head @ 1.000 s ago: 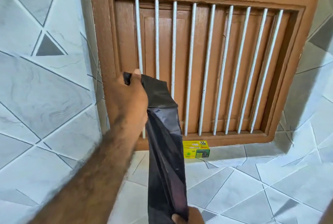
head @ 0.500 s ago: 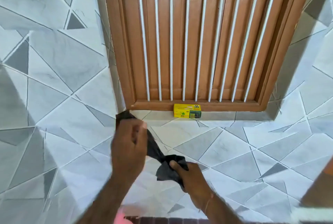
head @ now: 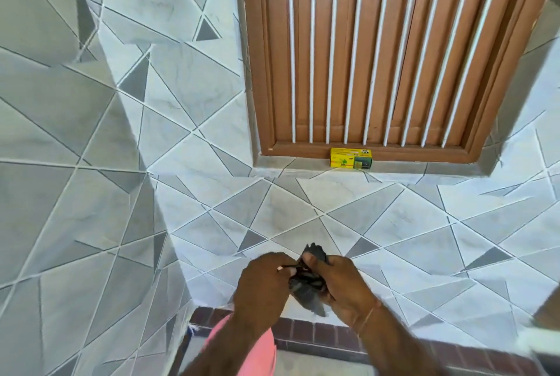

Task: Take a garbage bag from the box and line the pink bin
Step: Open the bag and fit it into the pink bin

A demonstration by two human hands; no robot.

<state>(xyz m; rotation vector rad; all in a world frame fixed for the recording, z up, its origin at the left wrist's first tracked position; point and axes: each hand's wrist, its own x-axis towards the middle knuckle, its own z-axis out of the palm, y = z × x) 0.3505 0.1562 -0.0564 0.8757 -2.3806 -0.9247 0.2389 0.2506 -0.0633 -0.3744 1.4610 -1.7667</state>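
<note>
Head view, the only one: a black garbage bag (head: 306, 286) is bunched between both hands, low in the frame and just above the pink bin (head: 242, 348), whose rim shows under the left forearm. Thin film like this should weigh almost nothing, stay limp and slide on itself, so the layers will likely cling; the sensible place to take hold is the open hem, one layer in each hand, then part them and shake. The left hand (head: 262, 288) is clenched, thumb and fingers pinching a thin edge of the film. The right hand (head: 339, 281) is closed around the crumpled bulk, thumb pressing on top. A dark, slightly glossy corner pokes up above the right hand's thumb, and another hangs below the palms. The yellow box (head: 351, 158) stands well apart on the ledge under the barred wooden window (head: 378, 54).
</note>
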